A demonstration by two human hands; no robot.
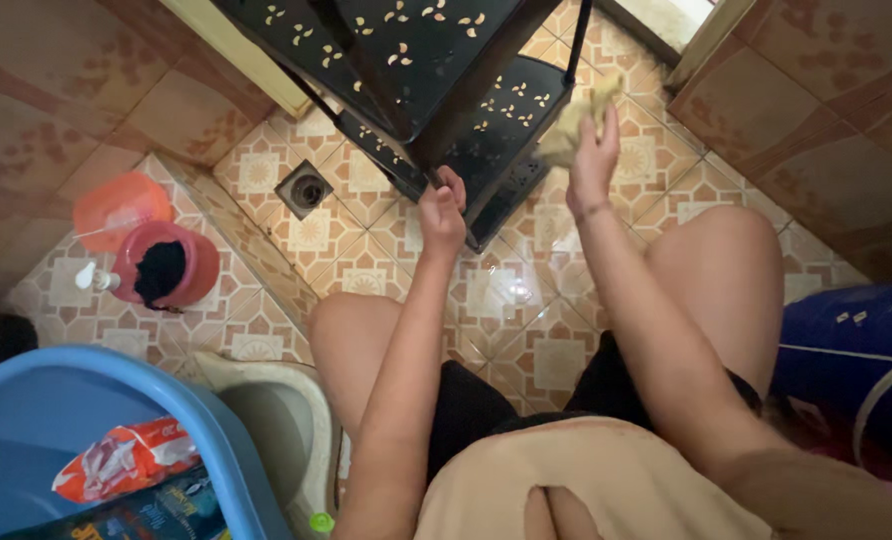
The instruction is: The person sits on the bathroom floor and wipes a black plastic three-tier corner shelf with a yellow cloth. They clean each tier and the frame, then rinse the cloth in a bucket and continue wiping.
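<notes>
A black metal shelf rack [416, 60] with small leaf-shaped cut-outs stands tilted on the tiled floor in front of my knees. My left hand [442, 212] is closed around one of its black bars near the lower tier. My right hand [592, 160] holds a crumpled yellowish cloth [574, 122] against the rim of the lower shelf [511, 110].
A floor drain [306, 189] lies left of the rack. A pink bucket [176, 265] with a dark cloth, an orange lid [116, 205] and a white bottle sit at the left. A blue basin [76, 420] with packets is at lower left, a dark blue container [846, 345] at the right.
</notes>
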